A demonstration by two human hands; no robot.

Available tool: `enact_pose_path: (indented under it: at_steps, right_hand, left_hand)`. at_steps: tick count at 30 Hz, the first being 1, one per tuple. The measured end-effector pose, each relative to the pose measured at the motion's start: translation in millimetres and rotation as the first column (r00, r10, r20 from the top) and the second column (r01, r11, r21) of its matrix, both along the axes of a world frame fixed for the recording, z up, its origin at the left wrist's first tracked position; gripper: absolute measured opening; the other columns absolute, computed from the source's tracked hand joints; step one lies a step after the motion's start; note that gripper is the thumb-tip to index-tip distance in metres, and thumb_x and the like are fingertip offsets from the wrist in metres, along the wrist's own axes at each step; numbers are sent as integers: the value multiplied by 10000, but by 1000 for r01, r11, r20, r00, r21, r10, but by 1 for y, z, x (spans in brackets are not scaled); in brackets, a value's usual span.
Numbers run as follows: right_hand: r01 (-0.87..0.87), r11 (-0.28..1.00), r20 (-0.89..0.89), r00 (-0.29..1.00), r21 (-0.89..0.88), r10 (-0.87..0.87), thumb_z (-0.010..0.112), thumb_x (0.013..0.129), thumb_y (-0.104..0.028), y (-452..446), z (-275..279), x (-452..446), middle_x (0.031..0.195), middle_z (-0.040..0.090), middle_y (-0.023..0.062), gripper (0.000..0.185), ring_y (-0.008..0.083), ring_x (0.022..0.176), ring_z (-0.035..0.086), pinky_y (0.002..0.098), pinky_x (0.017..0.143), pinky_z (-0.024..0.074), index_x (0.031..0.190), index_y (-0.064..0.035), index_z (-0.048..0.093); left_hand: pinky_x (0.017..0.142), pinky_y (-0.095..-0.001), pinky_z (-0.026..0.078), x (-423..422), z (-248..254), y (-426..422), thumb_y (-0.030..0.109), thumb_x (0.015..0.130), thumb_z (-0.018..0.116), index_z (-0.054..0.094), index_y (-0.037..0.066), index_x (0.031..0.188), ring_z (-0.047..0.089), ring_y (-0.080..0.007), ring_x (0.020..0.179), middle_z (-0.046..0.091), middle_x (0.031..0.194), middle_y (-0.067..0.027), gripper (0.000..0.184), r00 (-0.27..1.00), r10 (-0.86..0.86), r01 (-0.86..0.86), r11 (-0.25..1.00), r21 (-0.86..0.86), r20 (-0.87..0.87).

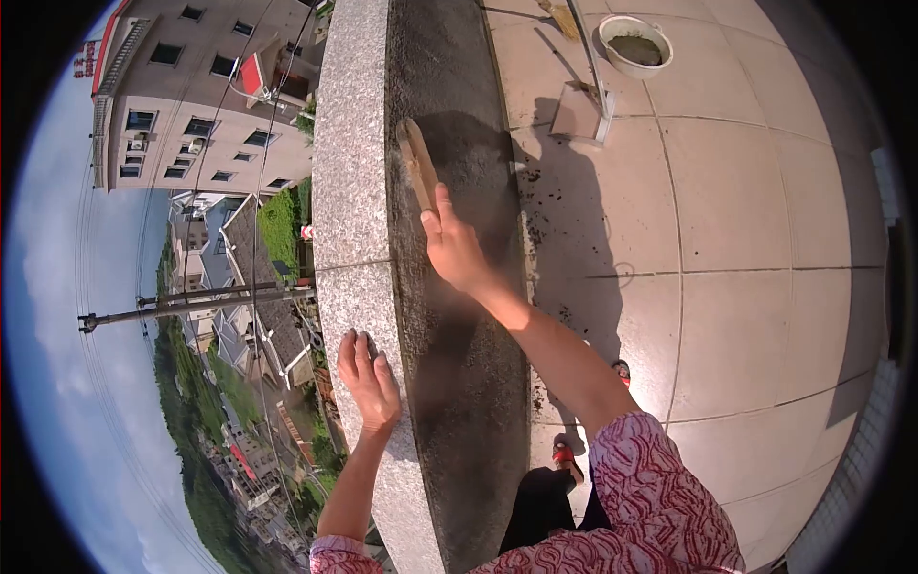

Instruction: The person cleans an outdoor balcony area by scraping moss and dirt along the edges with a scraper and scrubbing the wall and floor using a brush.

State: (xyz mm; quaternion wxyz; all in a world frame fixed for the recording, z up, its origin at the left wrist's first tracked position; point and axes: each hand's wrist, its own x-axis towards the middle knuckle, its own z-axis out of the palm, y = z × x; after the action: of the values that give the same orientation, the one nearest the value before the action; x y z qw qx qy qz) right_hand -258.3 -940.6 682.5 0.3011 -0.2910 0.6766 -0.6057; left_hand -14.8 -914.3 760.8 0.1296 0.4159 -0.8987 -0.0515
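My right hand [457, 251] is closed around the near end of a long wooden brush [419, 165]. The brush lies along the rough dark cement face [459, 354] of a low wall, close to its upper edge; its bristles are hard to make out. Haze like dust hangs around my right hand and forearm. My left hand [368, 385] rests on the speckled granite coping [352, 143] on top of the wall, its fingers stretched out and holding nothing.
A white bucket [666, 59] of grey mortar and a long-handled dustpan [579, 111] stand on the tiled floor [736, 201]. Dark crumbs lie along the wall's foot. Beyond the coping are a drop, wires, a pole [201, 303] and buildings [206, 96].
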Motion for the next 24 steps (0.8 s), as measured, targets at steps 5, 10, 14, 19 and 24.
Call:
enact_pose_path:
  at_steps: [5, 10, 14, 19, 24]
  right_hand:
    - [-181, 981, 209, 964, 66, 164, 489, 1026, -243, 105, 29, 102, 960, 674, 299, 703, 483, 828, 661, 479, 697, 546, 1578, -69, 90]
    - [-166, 986, 164, 972, -29, 169, 470, 1031, -204, 171, 29, 153, 1211, 626, 270, 684, 416, 916, 680, 429, 719, 568, 1579, -69, 83]
    - [-24, 1000, -192, 981, 11, 26, 503, 1018, -194, 48, -7, 56, 895, 673, 253, 643, 418, 739, 668, 439, 620, 539, 1556, -38, 187]
    - [-140, 986, -46, 989, 87, 144, 506, 1020, -203, 46, 15, 7, 731, 649, 225, 626, 440, 650, 640, 468, 602, 515, 1541, -7, 219]
    - [-87, 982, 12, 996, -167, 91, 483, 1027, -201, 114, 20, 102, 1260, 599, 291, 661, 440, 1020, 653, 436, 772, 560, 1555, 9, 144]
  left_hand:
    - [1072, -526, 296, 2, -2, -2, 230, 1014, 415, 451, -18, 1393, 400, -436, 1297, 407, 1437, -247, 454, 999, -9, 10, 999, -36, 41]
    - [1084, -514, 289, 5, -3, -2, 261, 1023, 416, 447, 3, 1412, 381, -418, 1323, 401, 1455, -226, 467, 998, 23, -23, 1000, -4, 66]
    - [1097, -523, 271, 2, -1, -1, 269, 1029, 411, 448, 7, 1412, 353, -414, 1349, 372, 1476, -222, 465, 996, 52, -54, 998, 21, 69]
    - [1100, -533, 256, 4, 1, -2, 277, 1021, 436, 434, 2, 1418, 336, -425, 1356, 358, 1483, -224, 482, 997, 38, -41, 998, 52, 60]
    - [1113, -540, 241, -3, 9, 0, 268, 1013, 445, 415, -8, 1417, 313, -436, 1376, 349, 1484, -237, 491, 993, 60, -69, 994, 90, 103]
